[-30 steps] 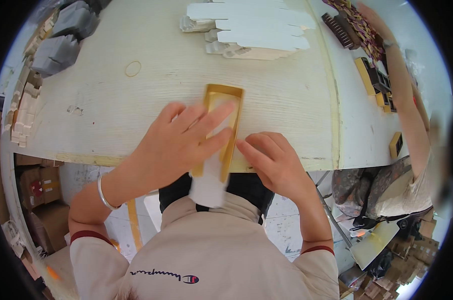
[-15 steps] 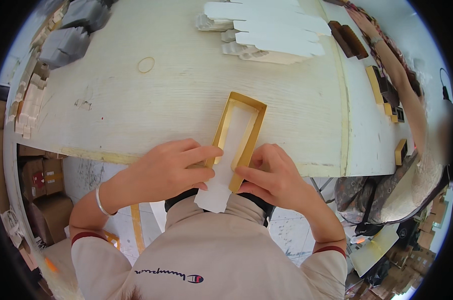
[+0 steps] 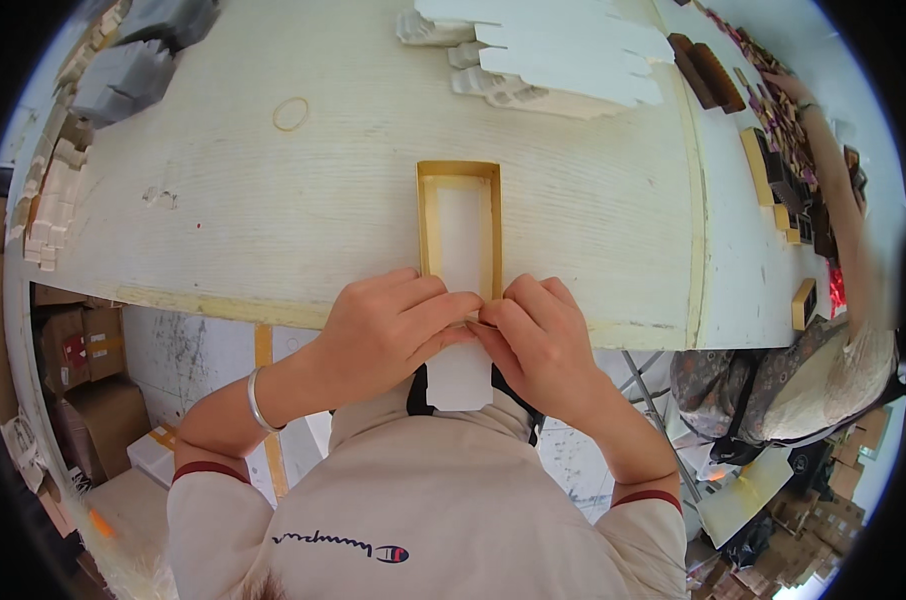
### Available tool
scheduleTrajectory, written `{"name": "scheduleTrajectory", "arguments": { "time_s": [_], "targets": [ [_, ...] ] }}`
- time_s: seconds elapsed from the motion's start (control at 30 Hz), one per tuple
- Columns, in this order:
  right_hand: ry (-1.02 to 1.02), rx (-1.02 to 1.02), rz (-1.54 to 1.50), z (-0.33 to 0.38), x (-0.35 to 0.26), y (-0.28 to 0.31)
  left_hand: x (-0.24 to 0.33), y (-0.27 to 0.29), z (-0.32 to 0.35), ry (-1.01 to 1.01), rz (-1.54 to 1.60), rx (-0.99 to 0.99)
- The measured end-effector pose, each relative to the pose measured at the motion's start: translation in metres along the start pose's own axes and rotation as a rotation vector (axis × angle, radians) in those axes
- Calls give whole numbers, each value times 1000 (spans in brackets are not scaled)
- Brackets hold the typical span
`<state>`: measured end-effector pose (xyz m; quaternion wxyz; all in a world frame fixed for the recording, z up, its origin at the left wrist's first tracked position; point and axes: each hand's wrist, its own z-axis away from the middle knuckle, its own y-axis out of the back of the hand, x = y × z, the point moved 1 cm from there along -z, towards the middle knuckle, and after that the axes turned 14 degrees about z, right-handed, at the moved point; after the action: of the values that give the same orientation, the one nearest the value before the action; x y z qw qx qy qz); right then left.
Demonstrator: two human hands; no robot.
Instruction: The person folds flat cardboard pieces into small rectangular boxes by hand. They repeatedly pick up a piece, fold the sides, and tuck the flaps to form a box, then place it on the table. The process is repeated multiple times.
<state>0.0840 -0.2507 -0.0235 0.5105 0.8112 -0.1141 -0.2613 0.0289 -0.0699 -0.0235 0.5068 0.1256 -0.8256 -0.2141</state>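
A narrow gold cardboard box with a white inside lies at the table's near edge, its far end folded upright. Its near end is unfolded, and a white flap hangs over the edge toward my lap. My left hand pinches the left side wall's near end, bending it inward. From the other side my right hand pinches the right wall's end. Both hands' fingertips meet over the middle of the box, hiding the small tabs between them.
Flat white carton blanks are stacked at the far side. A rubber band lies on the table. Grey plastic trays are piled at far left. On the right, another person's arm reaches past small gold boxes.
The box has turned from a slant to nearly straight ahead. My hands have come together, drawing the near ends of the side walls inward. The other person's arm has shifted.
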Motion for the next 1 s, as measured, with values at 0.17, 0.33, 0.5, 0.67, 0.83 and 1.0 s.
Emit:
{"name": "scheduleTrajectory", "arguments": {
  "time_s": [0.17,0.33,0.5,0.67,0.83,1.0],
  "targets": [
    [-126,-173,-187,-4,-4,25,-4,-1,6,55,52,33],
    [279,135,327,29,0,6,-4,-1,3,80,123,65],
    [261,237,145,21,3,-5,-1,3,0,102,107,16],
    [184,187,-173,-3,9,-1,-7,17,-3,198,369,-75],
    [-124,57,-439,-9,-3,2,-6,29,1,172,388,-125],
    [-187,79,-454,-3,-8,-5,2,26,6,332,360,-5]
  ]
}}
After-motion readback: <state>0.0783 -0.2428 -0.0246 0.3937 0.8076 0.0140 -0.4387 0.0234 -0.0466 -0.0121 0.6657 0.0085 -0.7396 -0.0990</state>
